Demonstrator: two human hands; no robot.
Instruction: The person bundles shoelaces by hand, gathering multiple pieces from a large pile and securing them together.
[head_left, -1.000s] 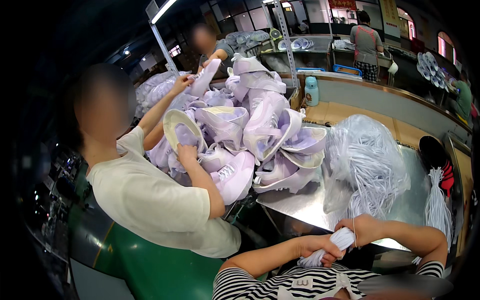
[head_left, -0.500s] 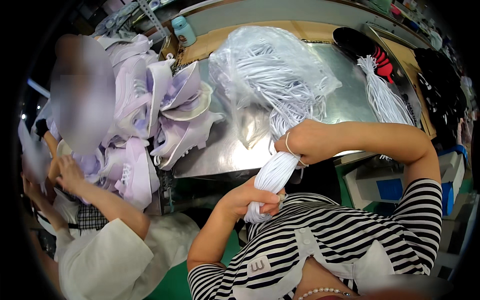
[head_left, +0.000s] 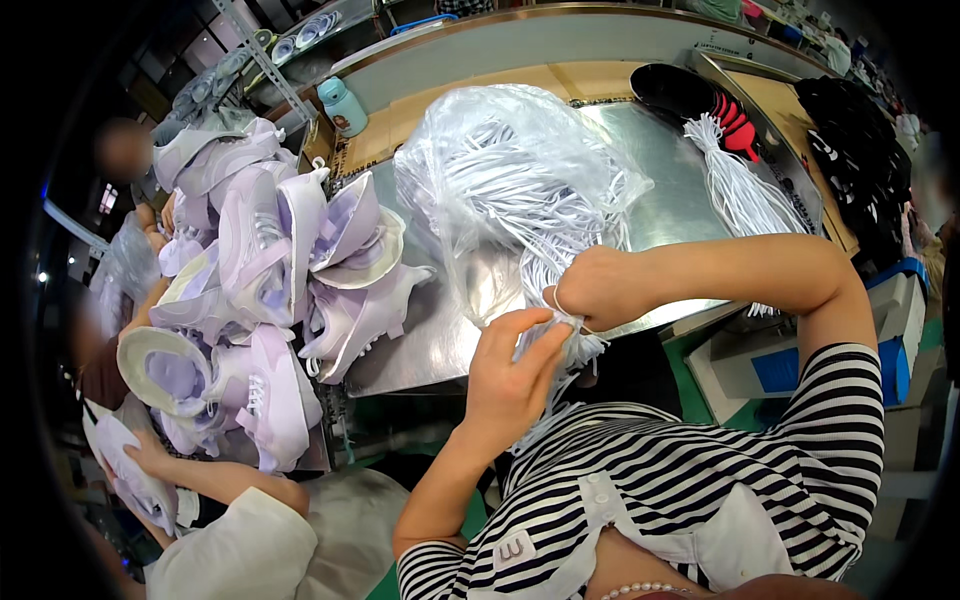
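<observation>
A bundle of white shoelaces [head_left: 540,425] hangs over the table's front edge in front of my striped shirt. My right hand [head_left: 600,287] is closed in a fist round its upper part, with a thin pale elastic band [head_left: 560,302] looped at the fingers. Just below that fist, the thumb and fingertips of my left hand [head_left: 512,372] close on the laces beside the band; whether they also pinch the band is hard to make out. Behind my hands lies a clear plastic bag [head_left: 470,170] full of loose white laces, some trailing out toward my right fist.
Lavender shoe uppers [head_left: 265,235] are heaped at the left, where a co-worker's hand [head_left: 150,455] holds another. On the metal table [head_left: 660,200], a gathered lace bundle [head_left: 745,195] lies at right near black-and-red pieces [head_left: 735,130]. A light-blue bottle [head_left: 342,107] stands behind.
My left hand has let go of the bundle's lower end and moved up to my right fist. The bundle's lower part now hangs loose. The co-worker's hand has moved down with a shoe upper.
</observation>
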